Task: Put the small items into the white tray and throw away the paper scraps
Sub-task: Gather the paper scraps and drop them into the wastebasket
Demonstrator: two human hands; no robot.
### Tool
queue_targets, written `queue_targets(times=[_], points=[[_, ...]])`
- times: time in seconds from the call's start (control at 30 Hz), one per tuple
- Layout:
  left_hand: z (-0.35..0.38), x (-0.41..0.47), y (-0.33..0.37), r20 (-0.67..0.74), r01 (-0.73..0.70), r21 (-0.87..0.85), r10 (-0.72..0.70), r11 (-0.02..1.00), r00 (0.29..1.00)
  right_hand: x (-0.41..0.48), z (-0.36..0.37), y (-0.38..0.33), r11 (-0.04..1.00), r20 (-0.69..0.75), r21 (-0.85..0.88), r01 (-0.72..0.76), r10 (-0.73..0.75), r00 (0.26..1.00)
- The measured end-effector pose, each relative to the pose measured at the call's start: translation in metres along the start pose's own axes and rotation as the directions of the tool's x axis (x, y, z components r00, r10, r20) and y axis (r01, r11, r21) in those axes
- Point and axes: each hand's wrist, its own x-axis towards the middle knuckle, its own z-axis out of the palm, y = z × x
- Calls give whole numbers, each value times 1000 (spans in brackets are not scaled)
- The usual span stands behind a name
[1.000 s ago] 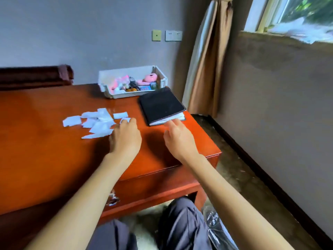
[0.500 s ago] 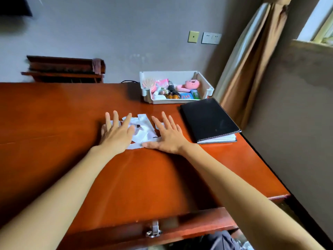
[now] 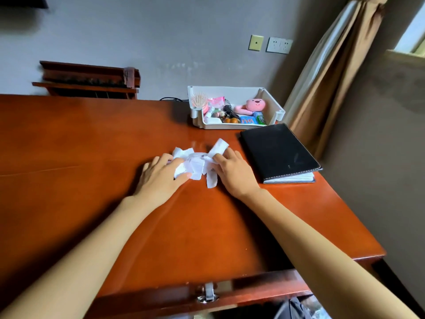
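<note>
Nearer than the white tray (image 3: 273,104), the paper scraps (image 3: 195,164) are clutched on the table (image 3: 92,157) between left hand (image 3: 161,178) and right hand (image 3: 234,173), and, judged feather-light and limp, are best scooped from the outer edges as one wad.

bunched paper scraps (image 3: 195,165); filled white tray (image 3: 234,93)

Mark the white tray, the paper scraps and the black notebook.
white tray (image 3: 239,94): head view, bare inner back wall.
paper scraps (image 3: 195,164): head view, middle of the bunched pile between the hands.
black notebook (image 3: 276,150): head view, centre of the cover.
</note>
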Motion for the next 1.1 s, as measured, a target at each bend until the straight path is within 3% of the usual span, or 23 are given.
queue_targets(times=[0.13, 0.33, 0.63, 0.8, 0.9, 1.1], points=[[2, 0, 7, -92, -12, -8, 11, 1000, 996, -9, -6, -2, 998, -53, 2, -61, 61, 997], [5, 3, 13, -279, -6, -226, -59, 974, 959, -18, -21, -3, 981, -64, 17, -196, 196, 978], [-19, 14, 36, -391, -54, -417, -125, 907, 912, -11, -52, 5, 856, -57, 325, -403, 443, 895], [-29, 16, 53, -402, -44, -503, -189, 863, 896, -16, -68, 11, 825, -108, 404, -395, 472, 875], [-33, 12, 64, -468, -146, -527, -143, 837, 872, -21, -76, 18, 830, -166, 438, -345, 452, 876], [-32, -3, 110, -479, -321, -650, -43, 689, 877, -51, -100, 41, 831, -295, 459, -315, 477, 828]])
